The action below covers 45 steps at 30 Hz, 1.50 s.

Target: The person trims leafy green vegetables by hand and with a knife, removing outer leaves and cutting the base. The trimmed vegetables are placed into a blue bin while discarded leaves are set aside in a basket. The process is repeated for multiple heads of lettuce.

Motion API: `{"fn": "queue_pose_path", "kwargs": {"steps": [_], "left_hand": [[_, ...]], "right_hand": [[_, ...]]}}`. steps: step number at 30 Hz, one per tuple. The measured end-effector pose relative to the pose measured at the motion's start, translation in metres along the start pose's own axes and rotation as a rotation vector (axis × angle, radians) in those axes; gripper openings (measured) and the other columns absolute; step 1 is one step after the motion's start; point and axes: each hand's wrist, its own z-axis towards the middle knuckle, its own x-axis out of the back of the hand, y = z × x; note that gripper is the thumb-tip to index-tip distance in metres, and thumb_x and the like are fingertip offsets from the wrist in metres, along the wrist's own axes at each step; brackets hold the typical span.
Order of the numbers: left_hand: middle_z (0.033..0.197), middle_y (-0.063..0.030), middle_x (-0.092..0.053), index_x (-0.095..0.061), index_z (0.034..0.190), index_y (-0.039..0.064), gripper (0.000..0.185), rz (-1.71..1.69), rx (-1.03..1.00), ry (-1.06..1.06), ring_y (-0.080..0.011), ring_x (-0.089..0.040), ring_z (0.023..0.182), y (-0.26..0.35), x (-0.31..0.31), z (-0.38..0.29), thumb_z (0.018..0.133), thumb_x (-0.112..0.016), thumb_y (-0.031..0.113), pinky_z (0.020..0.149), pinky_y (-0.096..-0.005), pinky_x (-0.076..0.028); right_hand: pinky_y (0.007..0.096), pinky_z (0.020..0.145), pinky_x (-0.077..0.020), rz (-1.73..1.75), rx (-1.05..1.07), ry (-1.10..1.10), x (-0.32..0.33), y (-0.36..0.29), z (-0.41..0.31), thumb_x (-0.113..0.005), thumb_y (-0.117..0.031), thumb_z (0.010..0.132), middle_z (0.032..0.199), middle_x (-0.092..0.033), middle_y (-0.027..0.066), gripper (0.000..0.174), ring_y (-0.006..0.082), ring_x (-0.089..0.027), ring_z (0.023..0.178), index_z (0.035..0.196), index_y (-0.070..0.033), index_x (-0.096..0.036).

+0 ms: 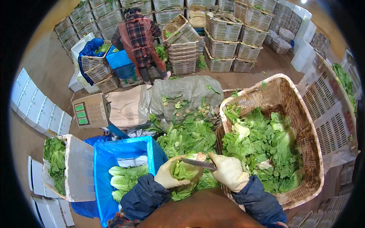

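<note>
My left hand (168, 174), in a pale glove, holds a head of leafy lettuce (182, 171) in front of my body. The gloved right hand (228, 171) grips a knife (199, 164), its blade lying across the top of that head near the cut stem end. Just beyond both hands is a heap of loose lettuce leaves (188, 136), with cut stem pieces (203, 110) on the grey plastic sheet behind it. On the right, a large dirty plastic crate (309, 125) holds many lettuce leaves. Several lettuce heads (125, 179) lie in a blue-lined box (98, 171) on the left.
A scale (90, 112) with a lit display stands at the left beyond the blue-lined box. A foam box (79, 168) with greens is further left. Another person (139, 40) in a red apron stands at the back near stacked crates (222, 42). More crates line the right side.
</note>
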Motion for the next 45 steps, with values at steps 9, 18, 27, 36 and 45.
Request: {"fn": "queue_pose_path", "kwargs": {"steps": [9, 18, 27, 36, 45], "left_hand": [[0.139, -0.0125, -0.06, -0.042, 0.149, -0.002, 0.114, -0.199, -0.068, -0.077, -0.0224, -0.059, 0.126, 0.005, 0.01, -0.003, 0.058, -0.104, 0.032, 0.11, -0.0396, -0.048], [0.134, -0.0065, -0.061, -0.05, 0.146, 0.004, 0.067, -0.302, 0.253, -0.096, -0.0164, -0.058, 0.118, 0.047, -0.037, 0.103, 0.104, -0.054, 0.056, 0.101, -0.0348, -0.046], [0.079, -0.0056, -0.075, -0.08, 0.092, 0.007, 0.02, 0.588, 0.695, -0.118, -0.0154, -0.072, 0.078, -0.061, -0.01, 0.163, 0.083, -0.078, 0.025, 0.073, -0.0294, -0.056], [0.156, -0.0212, -0.042, -0.02, 0.163, 0.006, 0.107, -0.062, 0.071, -0.126, -0.029, -0.044, 0.143, -0.02, -0.047, 0.101, 0.082, -0.088, 0.024, 0.117, -0.04, -0.038], [0.138, -0.0118, -0.063, -0.019, 0.164, 0.004, 0.136, -0.569, -0.082, -0.178, -0.023, -0.06, 0.126, -0.026, 0.015, 0.068, 0.062, -0.099, 0.047, 0.109, -0.0391, -0.047]], "right_hand": [[0.0398, 0.079, -0.0599, 0.252, -0.53, 0.003, -0.03, 0.078, 0.006, -0.073, -0.025, 0.086, 0.095, -0.076, 0.0177, 0.03, 0.0331, -0.075, 0.084, 0.111, -0.009, -0.074], [0.0294, 0.095, -0.0509, 1.418, 0.047, 0.057, -0.051, 0.098, 0.047, -0.067, -0.051, 0.099, 0.137, -0.062, 0.0074, 0.074, 0.0145, -0.061, 0.114, 0.148, 0.0, -0.049], [0.0344, 0.094, -0.0554, 2.152, -0.358, -0.048, -0.177, 0.14, -0.037, -0.072, -0.034, 0.099, 0.127, -0.068, 0.002, 0.054, 0.0145, -0.067, 0.106, 0.142, -0.004, -0.057], [0.0239, 0.08, -0.0508, 1.43, -0.325, 0.313, -0.059, 0.09, -0.002, -0.076, -0.016, 0.096, 0.104, -0.073, 0.0002, 0.028, 0.0076, -0.062, 0.088, 0.118, 0.001, -0.072], [0.0385, 0.094, -0.0535, 0.481, -0.32, 0.312, 0.01, 0.066, 0.055, -0.082, -0.027, 0.089, 0.11, -0.073, 0.0153, 0.051, 0.0276, -0.069, 0.102, 0.127, 0.001, -0.065]]}}
